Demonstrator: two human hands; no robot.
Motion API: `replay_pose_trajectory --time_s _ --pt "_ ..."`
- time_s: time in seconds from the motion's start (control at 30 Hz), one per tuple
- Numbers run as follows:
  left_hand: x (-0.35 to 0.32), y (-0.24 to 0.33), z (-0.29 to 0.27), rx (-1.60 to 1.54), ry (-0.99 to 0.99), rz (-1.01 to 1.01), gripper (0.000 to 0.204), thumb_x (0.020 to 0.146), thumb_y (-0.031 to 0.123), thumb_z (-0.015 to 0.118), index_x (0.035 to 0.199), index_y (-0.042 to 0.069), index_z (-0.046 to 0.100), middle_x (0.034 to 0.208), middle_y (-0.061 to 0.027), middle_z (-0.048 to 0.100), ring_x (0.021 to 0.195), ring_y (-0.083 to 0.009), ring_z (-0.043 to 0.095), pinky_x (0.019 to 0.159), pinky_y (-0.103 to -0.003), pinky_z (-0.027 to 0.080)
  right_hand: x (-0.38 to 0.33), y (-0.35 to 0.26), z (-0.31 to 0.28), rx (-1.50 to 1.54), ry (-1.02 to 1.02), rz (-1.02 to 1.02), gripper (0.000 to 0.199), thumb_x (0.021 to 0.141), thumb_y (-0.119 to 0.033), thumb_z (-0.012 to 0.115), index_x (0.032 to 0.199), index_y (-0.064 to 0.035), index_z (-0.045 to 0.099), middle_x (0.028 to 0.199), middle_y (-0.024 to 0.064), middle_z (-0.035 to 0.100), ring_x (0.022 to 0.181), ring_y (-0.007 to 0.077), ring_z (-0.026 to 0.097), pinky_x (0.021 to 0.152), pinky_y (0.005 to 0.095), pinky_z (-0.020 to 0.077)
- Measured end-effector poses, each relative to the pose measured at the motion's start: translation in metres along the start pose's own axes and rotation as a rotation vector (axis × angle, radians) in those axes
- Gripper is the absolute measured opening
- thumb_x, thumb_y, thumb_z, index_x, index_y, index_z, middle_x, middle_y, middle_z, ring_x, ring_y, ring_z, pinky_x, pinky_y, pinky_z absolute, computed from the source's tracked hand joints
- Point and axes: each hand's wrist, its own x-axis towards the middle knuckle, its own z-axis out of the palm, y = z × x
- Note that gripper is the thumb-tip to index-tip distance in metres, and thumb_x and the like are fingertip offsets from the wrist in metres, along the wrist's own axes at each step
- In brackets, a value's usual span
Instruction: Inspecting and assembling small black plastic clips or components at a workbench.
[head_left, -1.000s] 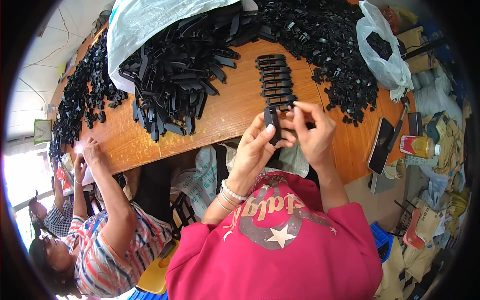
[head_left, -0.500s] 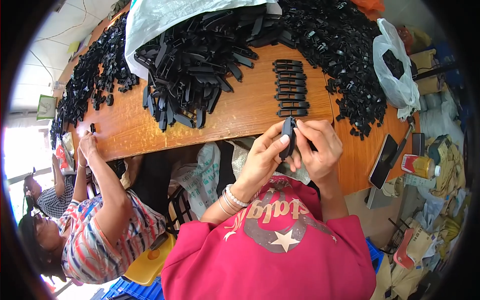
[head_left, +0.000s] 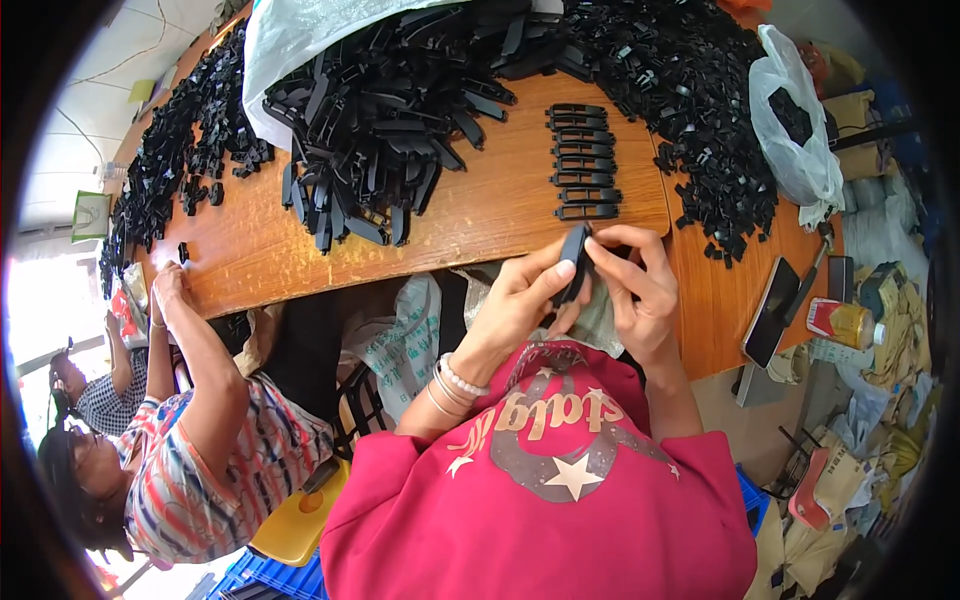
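1. While both hands meet just off the near edge of the wooden table [head_left: 300, 255], the left hand [head_left: 520, 300] and the right hand [head_left: 635, 285] grasp one black plastic clip [head_left: 573, 262] between them.
2. The clip stands roughly upright. The left thumb and fingers close on its left side; the right fingertips [head_left: 600, 250] pinch its upper right edge. Both grips are clenched on the part, and its lower end is hidden behind the fingers.
3. Directly beyond the held clip, a column of finished clips [head_left: 583, 158] lies on the table. Eight pieces can be counted, laid flat and parallel, one behind another. The nearest piece is near the hands but not touching them.
4. Two loose heaps flank the column: long black strips [head_left: 380, 120] on the left and small black parts [head_left: 690, 110] on the right. Neither heap can be counted.
5. One white plastic bag [head_left: 800, 140] sits at the right of the table, with one dark phone [head_left: 770, 312] and one drink can [head_left: 840, 322] nearer the person.
6. One co-worker in a striped shirt [head_left: 200, 470] sits to the left, one hand [head_left: 168, 285] resting on the table edge.
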Motion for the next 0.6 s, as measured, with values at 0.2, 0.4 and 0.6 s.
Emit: replay_pose_trajectory --time_s 0.2,0.4,0.6 --pt "0.005 -0.014 -0.020 0.527 0.103 -0.206 0.029 0.099 0.023 0.053 0.108 -0.004 0.060 0.078 -0.0073 0.063 0.055 -0.0105 0.056 0.048 -0.023 0.043 -0.027 0.029 -0.004 -0.204 -0.195 -0.012 0.027 0.071 -0.002 0.071 0.097 -0.0047 0.066 0.097 0.0072 0.059 0.087 0.0252 0.057 0.074 0.0371 0.0434" --pt "0.037 -0.022 -0.031 1.531 0.033 0.751 0.032 0.076 0.001 0.070 0.106 0.000 0.058 0.095 -0.0158 0.058 0.085 -0.0349 0.056 0.075 -0.039 0.047 -0.031 0.042 -0.003 -0.281 -0.061 0.162 0.027 0.075 -0.004 0.072 0.101 -0.0043 0.064 0.097 0.0102 0.059 0.093 0.0308 0.056 0.080 0.0398 0.0442" --pt "0.060 -0.025 -0.046 1.604 0.104 0.841 0.030 0.076 0.004 0.070 0.104 0.002 0.061 0.096 -0.0126 0.053 0.085 -0.0307 0.050 0.074 -0.039 0.041 -0.082 0.097 -0.155 -1.306 0.488 0.382 0.022 0.086 -0.013 0.063 0.108 -0.0087 0.067 0.113 0.0122 0.060 0.102 0.0324 0.056 0.086 0.0463 0.0442"
